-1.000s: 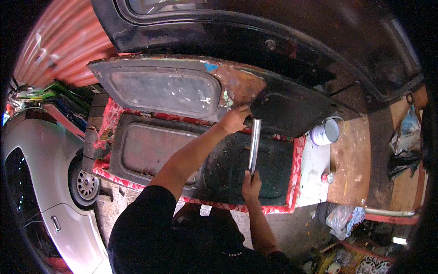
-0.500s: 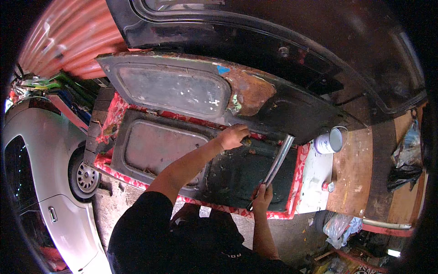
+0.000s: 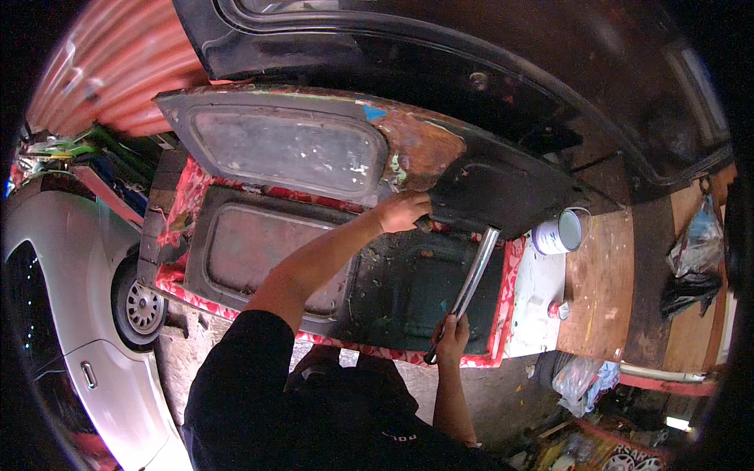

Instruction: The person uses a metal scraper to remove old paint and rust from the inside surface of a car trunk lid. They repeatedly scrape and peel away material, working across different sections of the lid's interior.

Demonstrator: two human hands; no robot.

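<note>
My right hand (image 3: 450, 337) is wrapped round the lower part of a long shiny metal tube (image 3: 476, 271), which slants up and away to the right and has a dark lower end. Farther off, my left hand (image 3: 403, 212) is closed on a small dark object (image 3: 424, 224), mostly hidden by the fingers. It is over the far edge of a dark, dirty vehicle panel (image 3: 381, 290) that lies flat. A second dark panel (image 3: 283, 149) leans behind it, with a brown rusty patch (image 3: 432, 149) just beyond my left hand.
Red-and-white patterned cloth (image 3: 496, 349) edges the flat panel. To the right, a paint can (image 3: 550, 237) and a small red-and-white can (image 3: 558, 310) stand on a board. A silver car (image 3: 86, 290) is at the left. A large dark vehicle panel (image 3: 503, 47) overhangs the far side.
The whole view has shifted slightly, moving the scene a little left and up. My left hand has moved slightly away over the panel; my right hand still grips the tube.
</note>
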